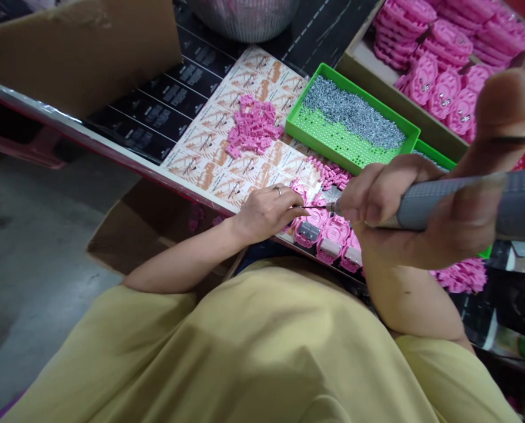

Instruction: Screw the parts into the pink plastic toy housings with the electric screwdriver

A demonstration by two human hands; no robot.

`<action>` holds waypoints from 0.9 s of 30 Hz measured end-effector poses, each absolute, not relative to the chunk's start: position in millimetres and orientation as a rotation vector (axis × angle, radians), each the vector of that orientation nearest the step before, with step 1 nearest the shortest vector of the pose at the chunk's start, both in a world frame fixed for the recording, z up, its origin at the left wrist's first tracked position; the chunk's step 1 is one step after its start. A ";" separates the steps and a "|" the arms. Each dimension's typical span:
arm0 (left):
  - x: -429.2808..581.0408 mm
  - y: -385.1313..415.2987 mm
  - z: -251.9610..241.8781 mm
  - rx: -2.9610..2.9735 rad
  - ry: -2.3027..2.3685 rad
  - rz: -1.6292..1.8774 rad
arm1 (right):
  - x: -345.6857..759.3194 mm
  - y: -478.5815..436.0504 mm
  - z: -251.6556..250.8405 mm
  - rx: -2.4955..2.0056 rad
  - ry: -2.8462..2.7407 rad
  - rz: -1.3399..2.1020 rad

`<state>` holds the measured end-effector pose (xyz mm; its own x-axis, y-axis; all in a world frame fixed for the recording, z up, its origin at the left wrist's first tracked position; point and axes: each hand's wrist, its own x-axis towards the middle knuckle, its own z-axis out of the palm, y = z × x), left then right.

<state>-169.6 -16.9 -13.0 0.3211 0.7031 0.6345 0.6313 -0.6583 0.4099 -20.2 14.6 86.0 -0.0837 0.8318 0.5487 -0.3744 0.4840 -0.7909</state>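
Gripping grey screwdriver, right hand, pink casings beneath

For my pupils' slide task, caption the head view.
Right hand holds a grey screwdriver, its bit near the left hand, beside pink casings.

Your broadest path runs over the board, left of the pink pile, and a bare strip lets you pass between that pile and your left hand. Right of the pile, the tray leaves you only a slim gap, and its wall stands up. Small parts crowd its near side. The box walls off the tray's far side. Your right hand and the driver bar the right, with the bit reaching left above the cases. Farther out, the carton and bowl flank open table.
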 end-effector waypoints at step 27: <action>-170.7 -20.9 -12.0 2.435 1.246 1.321 | -14.0 14.6 94.0 -0.232 -1.318 1.141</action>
<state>-170.7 -20.9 -12.0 0.2871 0.7012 0.6526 0.6107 -0.6588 0.4393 -14.0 14.6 94.0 -0.1661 0.7548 0.6346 -0.5203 0.4796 -0.7066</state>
